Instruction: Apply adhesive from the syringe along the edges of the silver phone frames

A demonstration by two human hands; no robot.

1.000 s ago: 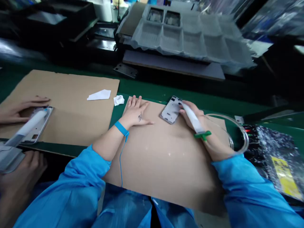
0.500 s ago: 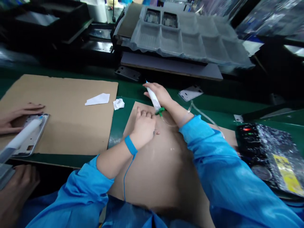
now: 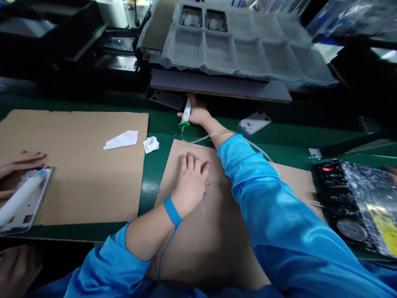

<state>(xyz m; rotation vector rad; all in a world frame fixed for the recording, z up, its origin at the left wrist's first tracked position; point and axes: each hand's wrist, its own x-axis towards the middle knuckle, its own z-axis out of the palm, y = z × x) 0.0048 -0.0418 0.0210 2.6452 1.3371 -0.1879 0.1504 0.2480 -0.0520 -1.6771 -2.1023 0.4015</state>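
Note:
My right hand (image 3: 198, 112) is reached far forward, closed around a white dispensing syringe (image 3: 186, 111) with a green cap (image 3: 184, 124) at its near end. A clear tube (image 3: 223, 131) runs from the cap back over my forearm. Just left of that hand lies a dark phone frame (image 3: 167, 99), partly under a ledge. My left hand (image 3: 190, 182), with a blue wrist strap (image 3: 172, 210), lies on a cardboard sheet (image 3: 214, 231), fingers stretched forward. A small shiny bit shows at its palm edge; I cannot make it out.
A silver phone frame (image 3: 254, 122) lies right of my right forearm. A plastic tray (image 3: 248, 54) stands above the ledge (image 3: 217, 85). A dispenser box (image 3: 356, 207) sits at right. At left, a co-worker's hand (image 3: 21, 163) touches a phone frame (image 3: 43, 186). Crumpled paper (image 3: 151, 144) lies between.
My right hand has moved forward and left with the syringe, toward the dark phone frame. My left hand stays on the cardboard, its fingers now stretched straighter.

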